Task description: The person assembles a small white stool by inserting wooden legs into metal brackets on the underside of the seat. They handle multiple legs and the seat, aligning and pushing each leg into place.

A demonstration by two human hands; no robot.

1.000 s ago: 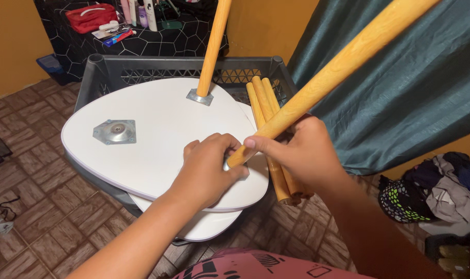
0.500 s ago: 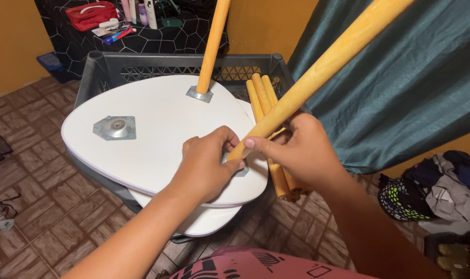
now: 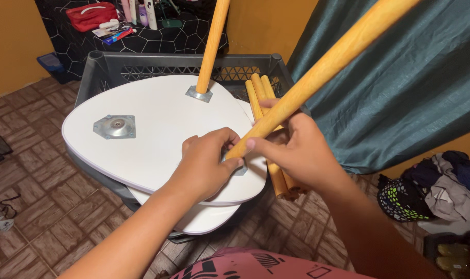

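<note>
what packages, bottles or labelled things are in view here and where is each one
Red pouch: top left on the black hexagon-patterned surface, soft, rounded, with a white handle.
Bottles: right of the pouch, a few upright slim ones, pink, purple and white, tops cut off.
Small flat items: just below the pouch, white, red and blue; too small to tell further.
No signs or screens show.

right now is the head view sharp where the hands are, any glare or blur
Head view: sharp at the left hand and right hand gripping the slanted orange wooden leg; the white rounded tabletop is evenly lit without blown glare; soft shadow beneath the hands; the square metal mounting plate shows a mild sheen; wide-angle stretch at the edges.
</note>
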